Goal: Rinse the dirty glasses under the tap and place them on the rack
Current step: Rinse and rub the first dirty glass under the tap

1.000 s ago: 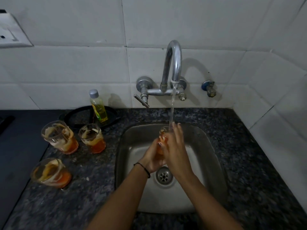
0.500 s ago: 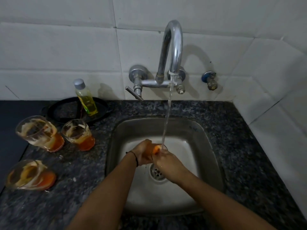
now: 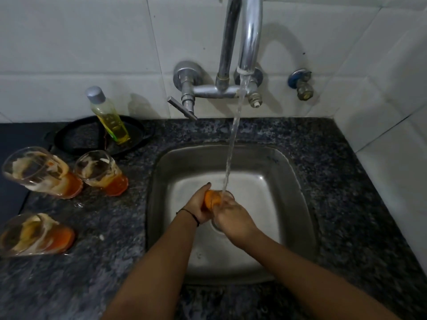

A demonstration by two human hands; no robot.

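Gripping one glass (image 3: 213, 199) over the sink (image 3: 298, 181), we are wrapping left hand (image 3: 199, 207) and right hand (image 3: 232, 217) fingers around it beneath the tap (image 3: 248, 42) stream. Three dirty glasses (image 3: 101, 173) are standing on the desk (image 3: 111, 262).

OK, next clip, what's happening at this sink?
A person is rinsing a glass with an orange base under the running tap, low over the steel sink. The left hand grips its base end while the right hand works at the rim, and the stream lands on it. Three more dirty glasses wait on the dark counter to the left, near a bottle of yellow liquid. No rack is in view.
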